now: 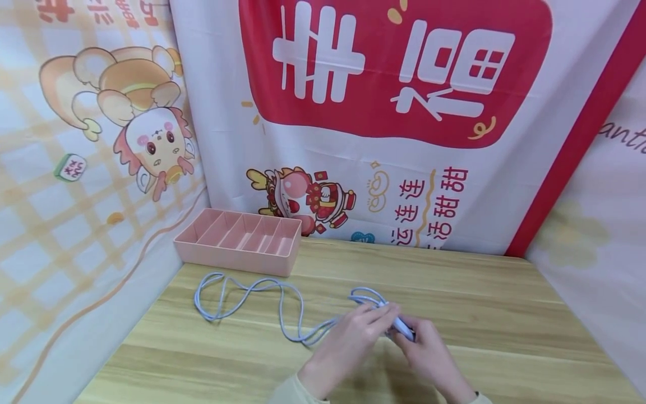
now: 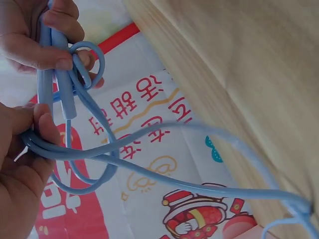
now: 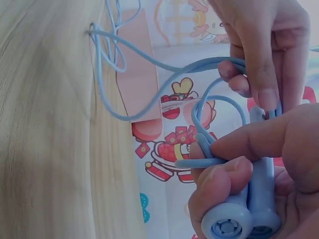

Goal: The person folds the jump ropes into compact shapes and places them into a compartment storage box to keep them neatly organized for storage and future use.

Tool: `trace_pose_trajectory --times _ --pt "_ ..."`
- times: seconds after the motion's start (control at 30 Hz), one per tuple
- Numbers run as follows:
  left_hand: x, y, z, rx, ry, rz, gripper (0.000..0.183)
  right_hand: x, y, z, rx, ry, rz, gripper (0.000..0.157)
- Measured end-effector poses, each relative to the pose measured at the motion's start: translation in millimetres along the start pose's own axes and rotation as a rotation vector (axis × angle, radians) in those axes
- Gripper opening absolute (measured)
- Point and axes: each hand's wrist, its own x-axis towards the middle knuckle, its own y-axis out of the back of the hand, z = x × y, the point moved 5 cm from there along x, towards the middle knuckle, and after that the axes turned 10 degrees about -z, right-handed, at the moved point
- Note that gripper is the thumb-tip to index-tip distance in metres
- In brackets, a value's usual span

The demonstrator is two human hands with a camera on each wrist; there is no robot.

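Observation:
A light blue jump rope is in both hands, its two handles lying side by side. My right hand grips both handles, and a small loop of cord rests against its fingers. Close beside it, my left hand pinches a few strands of the cord between thumb and fingers near the handles' cord ends. In the head view the rest of the cord trails leftward in loose curves over the table. Part of the handles is hidden behind the fingers.
A pink divided box with several compartments stands at the table's back left. The wooden table meets a printed cloth at the back, and more cloth hangs along both sides.

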Motion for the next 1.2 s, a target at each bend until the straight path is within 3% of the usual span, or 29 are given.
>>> trace_pose_trajectory --times 0.17,0.3,0.5,0.6,0.93,1.2 --pt "-11.6 3.9 -0.3 -0.056 -0.037 0.167 0.061 -0.8 -0.7 -1.7 0.048 -0.051 0.015 0.025" --pt "-19.9 5.1 -1.6 -0.104 -0.038 0.268 0.057 -1.0 -1.7 -3.7 0.099 -0.096 0.030 0.023" --pt "-27.7 6.6 -9.6 -0.374 0.003 0.348 0.037 -0.1 -8.1 -2.9 0.228 -0.147 -0.012 0.021" --pt "-29.0 8.2 -13.7 -0.482 0.018 0.356 0.034 -0.1 -9.8 -2.4 0.277 -0.148 -0.018 0.020" --pt "-28.4 6.1 -19.8 -0.672 0.048 0.347 0.029 -2.4 -7.7 -6.6 0.433 -0.178 -0.035 0.025" --pt "-29.9 7.0 -22.8 -0.798 0.162 0.296 0.023 -4.2 -7.9 -8.4 0.439 -0.086 -0.102 0.030"
